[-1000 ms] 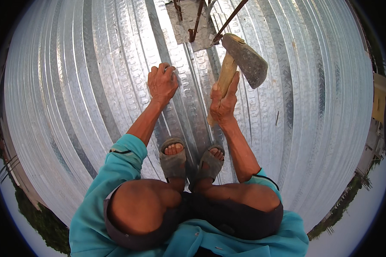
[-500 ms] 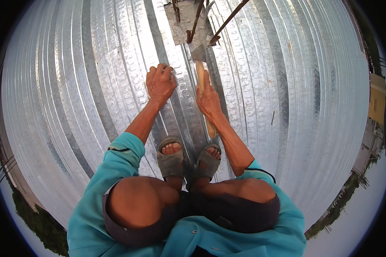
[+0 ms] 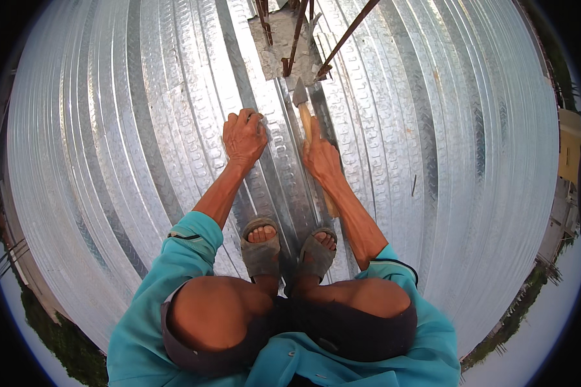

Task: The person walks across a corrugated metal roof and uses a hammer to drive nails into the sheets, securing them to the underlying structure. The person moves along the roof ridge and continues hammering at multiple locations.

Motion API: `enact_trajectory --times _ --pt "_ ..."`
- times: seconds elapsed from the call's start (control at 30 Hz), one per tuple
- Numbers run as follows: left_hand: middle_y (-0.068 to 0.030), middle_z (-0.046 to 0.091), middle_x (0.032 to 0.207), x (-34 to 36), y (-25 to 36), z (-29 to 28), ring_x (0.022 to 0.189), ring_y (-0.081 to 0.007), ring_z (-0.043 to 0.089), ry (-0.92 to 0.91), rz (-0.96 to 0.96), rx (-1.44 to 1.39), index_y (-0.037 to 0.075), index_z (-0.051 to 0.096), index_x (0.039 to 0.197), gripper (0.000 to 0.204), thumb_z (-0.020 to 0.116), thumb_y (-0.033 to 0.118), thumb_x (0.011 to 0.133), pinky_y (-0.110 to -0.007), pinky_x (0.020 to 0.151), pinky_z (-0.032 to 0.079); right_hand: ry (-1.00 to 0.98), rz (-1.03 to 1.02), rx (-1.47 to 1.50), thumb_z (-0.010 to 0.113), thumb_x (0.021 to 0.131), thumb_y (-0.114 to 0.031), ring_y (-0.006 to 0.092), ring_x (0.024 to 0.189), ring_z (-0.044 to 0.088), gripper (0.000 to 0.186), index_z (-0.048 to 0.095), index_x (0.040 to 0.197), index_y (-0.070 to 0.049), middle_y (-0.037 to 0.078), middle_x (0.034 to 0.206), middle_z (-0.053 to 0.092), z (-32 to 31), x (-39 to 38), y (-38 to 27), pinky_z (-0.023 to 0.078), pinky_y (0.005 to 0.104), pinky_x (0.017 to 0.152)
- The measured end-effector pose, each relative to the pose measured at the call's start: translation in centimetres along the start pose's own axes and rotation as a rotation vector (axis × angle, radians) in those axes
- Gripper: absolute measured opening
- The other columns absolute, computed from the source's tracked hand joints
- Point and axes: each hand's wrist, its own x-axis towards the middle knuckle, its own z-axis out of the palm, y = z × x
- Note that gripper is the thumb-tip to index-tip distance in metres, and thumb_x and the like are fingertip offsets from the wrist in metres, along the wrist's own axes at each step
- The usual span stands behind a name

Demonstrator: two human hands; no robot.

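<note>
While the left hand (image 3: 244, 140) is bent over a raised line of the shiny metal floor (image 3: 174, 142), the right hand (image 3: 321, 155) holds an axe (image 3: 306, 121) by its wooden handle. The right hand is wrapped snug around the wood, and one finger lies straight along it. The axe is about halfway between the floor's left edge and right edge, out past the feet. Its grey head (image 3: 299, 94) is close to the near edge of a rough concrete patch (image 3: 279, 39). I cannot tell if the head touches the metal. The low end of the handle pokes out beside the right arm.

The left hand is curled up small and narrow, just left of the axe. I cannot tell if it pinches some little thing.

Rusty rods (image 3: 346, 39) stick up out of the concrete patch. Two feet in grey sandals (image 3: 261, 255) stand on the metal, side by side, under bent knees. A thin dark bit (image 3: 414, 186) lies on the floor, well apart from the right hand, over toward the right edge. Both sleeves (image 3: 190, 242) are blue-green.
</note>
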Motion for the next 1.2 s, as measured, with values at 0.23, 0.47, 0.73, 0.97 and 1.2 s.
enact_trajectory --times 0.23,0.47,0.73,0.97,1.2 --pt "-0.0009 0.065 0.100 -0.8 -1.1 -0.8 0.087 -0.0247 0.057 0.076 -0.007 -0.004 0.012 0.072 0.089 0.015 0.068 0.011 0.075 -0.038 0.079 0.046 0.440 -0.271 0.433 0.057 0.093 -0.018 0.0482 0.073 0.064 0.069 0.022 0.150 -0.003 0.032 0.088 0.062 -5.3 -2.0 -5.4 0.051 0.0520 0.059" --pt "-0.0007 0.065 0.100 -0.8 -0.9 -0.2 0.085 -0.0251 0.057 0.048 -0.015 -0.004 0.013 0.072 0.089 0.014 0.068 0.012 0.076 -0.038 0.078 0.046 -0.112 0.049 0.169 0.055 0.094 -0.019 0.0474 0.071 0.064 0.070 0.018 0.151 -0.001 0.031 0.080 0.064 -1.2 -2.0 -1.0 0.051 0.0527 0.060" --pt "-0.0007 0.065 0.099 -1.0 -0.8 -0.9 0.085 -0.0251 0.056 0.055 -0.013 -0.006 0.013 0.072 0.089 0.014 0.067 0.011 0.075 -0.038 0.078 0.046 0.025 0.014 0.187 0.055 0.094 -0.018 0.0490 0.076 0.064 0.071 0.017 0.150 0.000 0.033 0.081 0.064 -1.1 -2.3 -2.7 0.051 0.0537 0.062" --pt "-0.0008 0.065 0.098 -0.8 -1.0 -0.7 0.085 -0.0249 0.056 0.115 0.016 -0.023 0.014 0.072 0.088 0.016 0.068 0.011 0.073 -0.038 0.077 0.046 0.229 -0.089 0.282 0.056 0.094 -0.020 0.0498 0.073 0.063 0.069 0.020 0.148 0.003 0.032 0.078 0.064 -3.3 -1.1 -3.0 0.050 0.0559 0.067" --pt "0.0004 0.063 0.100 -2.1 -0.1 -1.2 0.087 -0.0237 0.055 -0.029 -0.020 0.002 0.013 0.072 0.089 0.016 0.070 0.009 0.074 -0.037 0.077 0.043 -0.204 0.109 0.141 0.056 0.095 -0.019 0.0507 0.077 0.064 0.069 0.019 0.149 0.000 0.034 0.091 0.064 -3.0 -2.4 -1.3 0.052 0.0515 0.067"
